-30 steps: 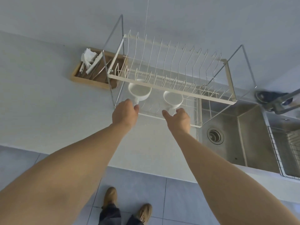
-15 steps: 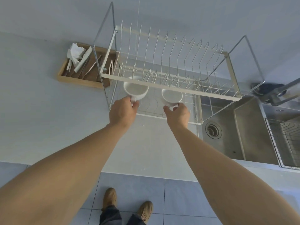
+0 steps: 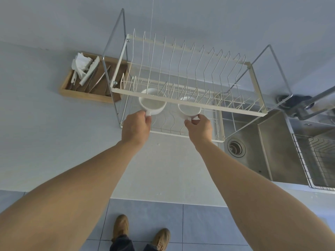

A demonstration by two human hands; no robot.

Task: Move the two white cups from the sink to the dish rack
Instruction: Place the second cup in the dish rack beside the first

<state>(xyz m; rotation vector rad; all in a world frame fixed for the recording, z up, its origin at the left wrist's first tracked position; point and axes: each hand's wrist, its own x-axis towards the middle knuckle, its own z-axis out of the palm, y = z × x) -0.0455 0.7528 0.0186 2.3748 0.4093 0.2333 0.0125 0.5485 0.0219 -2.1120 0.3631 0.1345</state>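
— The two cups: where are they?
— Near to far, then. Closest to the camera are two brown shoes on the tiled floor, then two bare forearms reaching up over the pale worktop. The left hand has its fingers closed round the handle of the left cup. The right hand pinches the handle of the right cup between thumb and fingertips.
— And the cups themselves?
— Both stand upright, mouths up, on the lower wire shelf of the dish rack, side by side and a little apart, partly behind the front bar of the upper tier.
— Do they rest on the wires?
— That cannot be told from this angle; they are at shelf level, inside the frame.
— What lies beyond?
— The upper tier's plate dividers stand bare. To the left, behind the rack, a wooden tray holds metal utensils and a crumpled white cloth. To the right is the steel sink with its round drain, a wire basket beside it, and a tap at the far edge.
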